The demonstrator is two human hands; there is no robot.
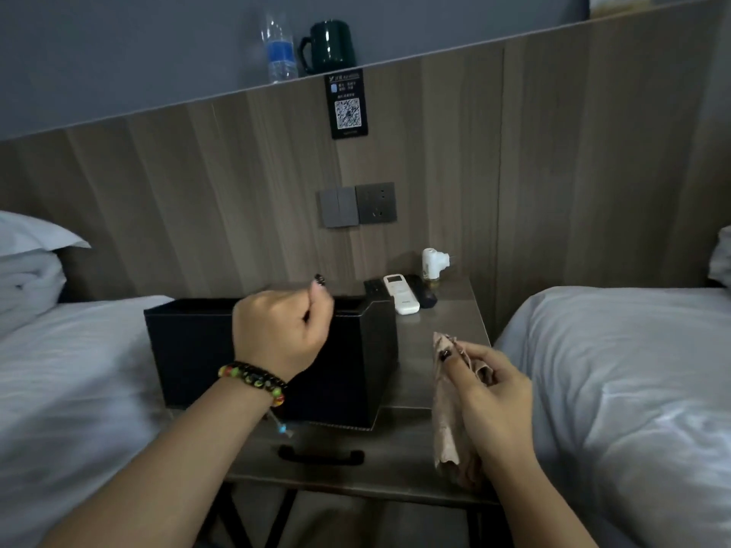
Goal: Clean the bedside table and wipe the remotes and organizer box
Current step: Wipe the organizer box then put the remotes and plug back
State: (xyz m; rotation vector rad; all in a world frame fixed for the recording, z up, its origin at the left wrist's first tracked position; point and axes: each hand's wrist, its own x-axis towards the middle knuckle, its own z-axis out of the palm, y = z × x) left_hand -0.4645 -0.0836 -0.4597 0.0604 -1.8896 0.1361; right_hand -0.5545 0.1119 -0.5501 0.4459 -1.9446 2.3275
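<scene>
Right hand [490,393] pinches a beige cloth [451,421], ready to wipe. Left hand [283,330] hovers over the black organizer box [190,342], fingers curled, holding nothing visible, probably about to steady it.

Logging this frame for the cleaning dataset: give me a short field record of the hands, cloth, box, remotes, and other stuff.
left hand: fingers curled, holding nothing visible, in front of the organizer box
right hand: grips the cloth over the table's right front
cloth: beige, crumpled, hanging down from the right hand
organizer box: black, open top, on the bedside table
remotes: white remote lying flat behind the box, dark remote beside it
other: white plug-in device at the table's back; water bottle and dark mug on the headboard ledge
</scene>
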